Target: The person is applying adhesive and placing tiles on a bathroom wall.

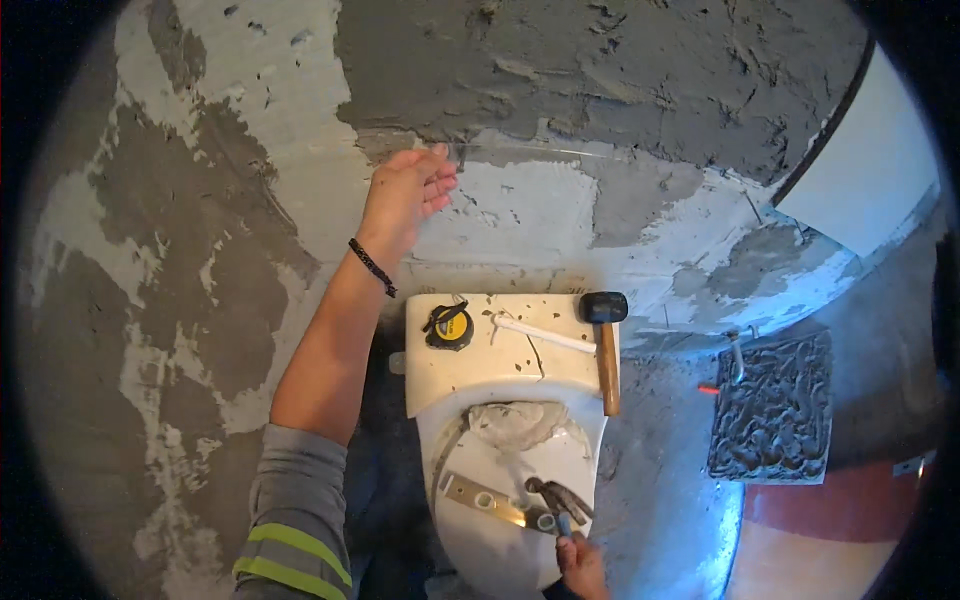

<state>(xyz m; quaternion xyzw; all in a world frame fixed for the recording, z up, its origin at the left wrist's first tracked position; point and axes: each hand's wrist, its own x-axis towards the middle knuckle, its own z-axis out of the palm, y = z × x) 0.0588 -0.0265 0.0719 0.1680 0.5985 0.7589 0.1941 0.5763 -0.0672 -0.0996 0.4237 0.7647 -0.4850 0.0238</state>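
My left hand (412, 192) reaches up to the wall, fingers curled in a pinch at the lower edge of the grey mortar. What sits between the fingertips is too small to make out. From there a thin, pale string-like line (540, 151) runs right along the wall. Low in the picture, my right hand (582, 566) grips a claw hammer (562, 497) by its handle, over the toilet lid (475, 540). Beside the hammer head lies a spirit level (490, 500), partly covered by it. A crumpled pale cloth (515, 424) rests behind the level.
On the toilet tank (470, 380) lie a tape measure (449, 326), a white stick-like piece (540, 332) and a black-headed rubber mallet (606, 345). A mortar-coated tile (772, 405) is at the right, near a tap (738, 360). A white panel (865, 160) stands against the wall, upper right.
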